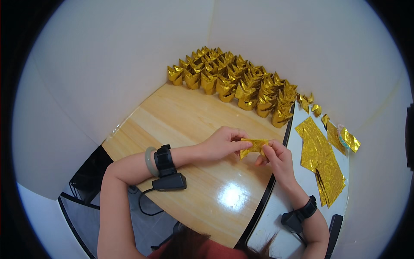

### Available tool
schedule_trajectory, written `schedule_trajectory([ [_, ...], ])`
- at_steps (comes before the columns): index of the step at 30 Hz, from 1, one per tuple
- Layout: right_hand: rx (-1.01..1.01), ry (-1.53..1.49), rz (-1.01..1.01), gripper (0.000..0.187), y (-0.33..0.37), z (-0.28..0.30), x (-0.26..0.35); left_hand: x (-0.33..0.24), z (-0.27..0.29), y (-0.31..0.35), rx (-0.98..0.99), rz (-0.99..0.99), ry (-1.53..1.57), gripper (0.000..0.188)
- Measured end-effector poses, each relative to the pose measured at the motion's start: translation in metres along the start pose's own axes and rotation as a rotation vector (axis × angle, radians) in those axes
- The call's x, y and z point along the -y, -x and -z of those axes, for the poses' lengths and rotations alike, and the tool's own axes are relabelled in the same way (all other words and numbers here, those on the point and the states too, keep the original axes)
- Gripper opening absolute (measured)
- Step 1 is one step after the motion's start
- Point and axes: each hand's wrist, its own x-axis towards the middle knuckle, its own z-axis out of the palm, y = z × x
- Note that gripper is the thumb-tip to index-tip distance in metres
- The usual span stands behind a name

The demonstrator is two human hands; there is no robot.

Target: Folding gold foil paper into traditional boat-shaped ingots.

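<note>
A small folded piece of gold foil paper (pixel 252 147) is held up over the wooden table, pinched from both sides. My left hand (pixel 224 143) grips its left end between thumb and fingers. On its right end, the thumb and fingers of my right hand (pixel 278 159) are closed. Part of the piece is hidden behind my fingers. Beyond my hands, rows of folded gold paper ingots (pixel 217 80) stand packed together at the back of the table. To the right of my right hand lie loose sheets of gold foil paper (pixel 319 159), overlapping one another.
The wooden table (pixel 172 112) meets a white surface (pixel 276 207) along a dark edge strip at the right. Pale walls enclose the back and sides. A beaded bracelet (pixel 343 137) lies by more gold paper. A cable hangs from the black device (pixel 169 181) on my left wrist.
</note>
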Motion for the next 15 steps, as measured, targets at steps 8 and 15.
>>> schedule_trajectory([
  [8,0.046,0.11,0.018,0.018,0.0015,0.0015,0.0005,-0.004,-0.0052,-0.0004,-0.303,-0.276,-0.234,0.013],
  [15,0.0,0.157,0.03,0.021,0.0012,-0.0033,0.0004,0.0,0.0002,-0.0019,-0.358,-0.567,-0.675,0.016],
])
